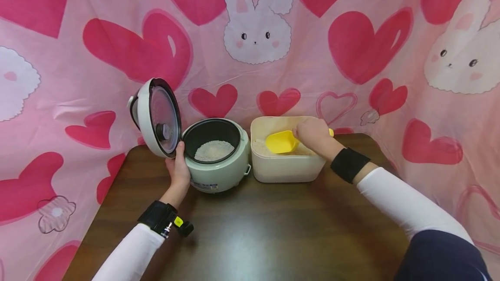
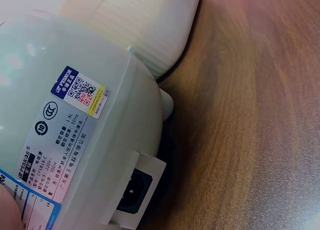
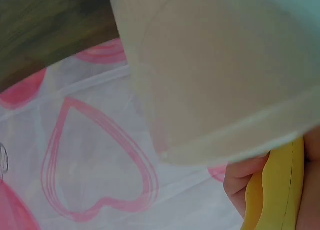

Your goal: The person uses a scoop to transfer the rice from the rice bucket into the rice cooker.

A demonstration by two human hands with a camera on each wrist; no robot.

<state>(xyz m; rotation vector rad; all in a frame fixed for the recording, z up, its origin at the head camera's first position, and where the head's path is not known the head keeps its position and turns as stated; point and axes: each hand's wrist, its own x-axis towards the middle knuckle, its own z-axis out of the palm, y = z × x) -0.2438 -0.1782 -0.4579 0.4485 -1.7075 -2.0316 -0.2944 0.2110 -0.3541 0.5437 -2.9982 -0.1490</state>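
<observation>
Passage: desk, front half. Obstacles: rice cooker; raised lid, cooker's left; container, cooker's right.

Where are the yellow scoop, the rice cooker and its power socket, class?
Yellow scoop [image 1: 280, 142]: head view, on its bowl.
Rice cooker [image 1: 220, 177]: head view, on its outer wall.
Power socket [image 2: 134, 191]: left wrist view, on its dark recess.

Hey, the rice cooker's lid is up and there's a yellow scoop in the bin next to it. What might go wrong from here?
Grains might spill onto the table if the yellow scoop in the right grip tips while being lifted out of the bin. The raised lid might also swing down against the left grip, whose thumb is right by its lower edge.
</observation>
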